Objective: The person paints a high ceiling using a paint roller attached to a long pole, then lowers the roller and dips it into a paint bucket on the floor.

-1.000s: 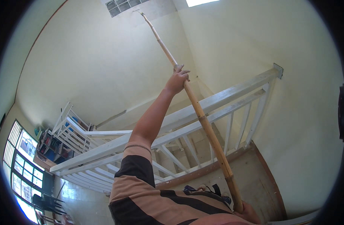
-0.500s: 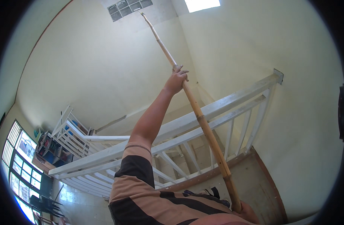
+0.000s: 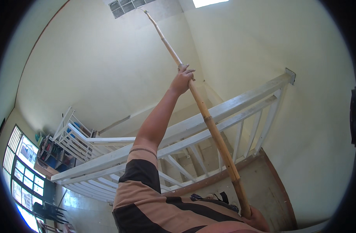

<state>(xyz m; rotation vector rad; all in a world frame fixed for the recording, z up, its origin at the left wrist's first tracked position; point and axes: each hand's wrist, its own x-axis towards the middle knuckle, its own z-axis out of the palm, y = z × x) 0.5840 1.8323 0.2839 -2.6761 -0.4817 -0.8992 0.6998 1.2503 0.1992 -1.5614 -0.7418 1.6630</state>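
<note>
A long bamboo pole (image 3: pixel 218 141) slants up and away from me over the railing. Its thin far tip reaches the wall close to a grid of glass blocks (image 3: pixel 127 7); whether it touches the wall I cannot tell. My left hand (image 3: pixel 182 80), arm stretched far out, is wrapped round the pole at about its middle, some fingers lifted. Low at the front, my right hand (image 3: pixel 257 220) is closed round the thick butt end, partly cut off by the lower edge.
A white wooden railing (image 3: pixel 220 112) crosses in front of me, with stairs (image 3: pixel 182 165) beyond it. A second white balustrade (image 3: pixel 75 136), a cluttered shelf (image 3: pixel 54 155) and barred windows (image 3: pixel 25 171) are at the left. Dark chairs (image 3: pixel 48 211) stand below. A pale wall (image 3: pixel 313 155) closes the right.
The view has shifted slightly, so the wall's upper parts sit a little higher. Both hands keep their hold on the bamboo pole, which has barely moved.
</note>
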